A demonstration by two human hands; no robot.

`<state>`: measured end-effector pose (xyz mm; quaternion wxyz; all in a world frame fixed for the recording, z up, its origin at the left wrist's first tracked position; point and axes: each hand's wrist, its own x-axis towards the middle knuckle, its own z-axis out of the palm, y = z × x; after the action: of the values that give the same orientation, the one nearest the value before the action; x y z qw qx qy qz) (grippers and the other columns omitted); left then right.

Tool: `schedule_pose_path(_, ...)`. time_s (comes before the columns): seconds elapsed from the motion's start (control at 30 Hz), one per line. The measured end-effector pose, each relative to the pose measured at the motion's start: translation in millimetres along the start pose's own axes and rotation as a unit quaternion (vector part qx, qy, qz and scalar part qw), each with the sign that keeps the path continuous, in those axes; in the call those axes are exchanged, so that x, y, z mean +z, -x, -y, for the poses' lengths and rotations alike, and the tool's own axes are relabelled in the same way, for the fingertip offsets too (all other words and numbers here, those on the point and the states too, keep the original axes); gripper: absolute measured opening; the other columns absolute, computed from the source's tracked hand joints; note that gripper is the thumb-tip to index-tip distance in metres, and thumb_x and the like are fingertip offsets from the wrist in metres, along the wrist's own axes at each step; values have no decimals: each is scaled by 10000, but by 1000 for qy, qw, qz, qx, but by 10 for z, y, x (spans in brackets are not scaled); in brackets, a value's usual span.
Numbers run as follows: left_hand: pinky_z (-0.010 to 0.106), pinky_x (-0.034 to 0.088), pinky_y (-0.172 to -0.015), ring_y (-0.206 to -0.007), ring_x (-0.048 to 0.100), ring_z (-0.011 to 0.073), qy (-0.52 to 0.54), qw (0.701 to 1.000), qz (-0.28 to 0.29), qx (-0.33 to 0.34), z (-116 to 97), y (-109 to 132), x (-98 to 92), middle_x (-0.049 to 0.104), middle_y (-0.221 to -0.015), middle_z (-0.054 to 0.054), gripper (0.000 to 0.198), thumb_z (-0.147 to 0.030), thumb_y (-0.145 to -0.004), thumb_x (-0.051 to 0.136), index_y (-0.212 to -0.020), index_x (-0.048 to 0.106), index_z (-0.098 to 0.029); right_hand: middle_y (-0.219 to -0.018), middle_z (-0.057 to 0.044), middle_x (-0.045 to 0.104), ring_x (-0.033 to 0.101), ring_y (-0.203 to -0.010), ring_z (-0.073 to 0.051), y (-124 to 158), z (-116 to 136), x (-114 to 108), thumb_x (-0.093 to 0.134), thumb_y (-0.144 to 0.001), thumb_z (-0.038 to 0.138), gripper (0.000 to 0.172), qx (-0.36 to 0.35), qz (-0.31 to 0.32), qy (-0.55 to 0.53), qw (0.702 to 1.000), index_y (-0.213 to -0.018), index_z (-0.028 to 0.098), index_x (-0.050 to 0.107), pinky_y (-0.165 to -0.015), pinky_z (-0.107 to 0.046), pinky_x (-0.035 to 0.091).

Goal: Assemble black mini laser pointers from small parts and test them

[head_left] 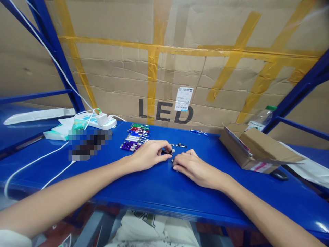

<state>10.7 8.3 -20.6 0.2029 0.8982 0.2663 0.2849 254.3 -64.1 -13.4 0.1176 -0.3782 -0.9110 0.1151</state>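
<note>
Both my hands rest on a blue table (159, 185). My left hand (150, 154) is curled, its fingers pinched on a small dark keychain flashlight (167, 151). My right hand (191, 166) lies close beside it with fingers bent down onto the table by small silvery button cells (172, 160); what it holds I cannot make out. Behind my left hand lies a row of several small coloured keychain flashlights (135, 137). A few small metal parts (181, 145) lie just beyond my fingers.
An open cardboard box (253, 151) sits at right, with a plastic bottle (262, 118) behind it. A white power strip (96, 120) with cables and a tissue pack (58, 132) are at left. A large taped carton marked LED (180, 68) forms the back wall. Blue shelf posts stand at both sides.
</note>
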Motion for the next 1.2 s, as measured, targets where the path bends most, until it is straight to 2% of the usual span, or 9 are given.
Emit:
schedule_pose_path(0.4, 259, 451, -723, -720, 629, 132, -2, 1000, 4, 11, -9, 1, -7, 765, -979, -4, 131, -287, -980, 748, -1073, 711, -203, -970, -31, 667, 599, -892, -196, -3, -12, 38, 381, -1181, 383, 310, -9, -6, 12, 1000, -1001, 208, 562, -934, -386, 323)
schedule_pose_path(0.93, 270, 467, -746, -728, 638, 141, -13, 1000, 5, 15, -11, 3, -9, 764, -975, -1, 140, -305, -985, 729, -1086, 710, -211, -938, -33, 656, 586, -867, -203, -15, 17, 2, 365, -1181, 392, 338, 14, -4, 22, 1000, -976, 211, 564, -928, -401, 332)
schedule_pose_path(1.07, 266, 465, -742, -722, 627, 136, -8, 1000, 7, 14, 1, 5, -8, 761, -966, -1, 142, -303, -981, 734, -1083, 715, -207, -926, -17, 670, 601, -895, -204, 4, 60, -71, 450, -1158, 376, 290, 21, 1, -12, 1000, -952, 216, 576, -970, -414, 324)
schedule_pose_path(1.2, 247, 456, -694, -705, 612, 125, 34, 999, 5, -4, -7, 0, -7, 751, -930, -13, 145, -297, -961, 756, -1068, 727, -203, -879, 13, 642, 575, -873, -196, 33, 108, -144, 636, -1054, 325, 179, 28, 30, -30, 999, -916, 218, 596, -972, -402, 330)
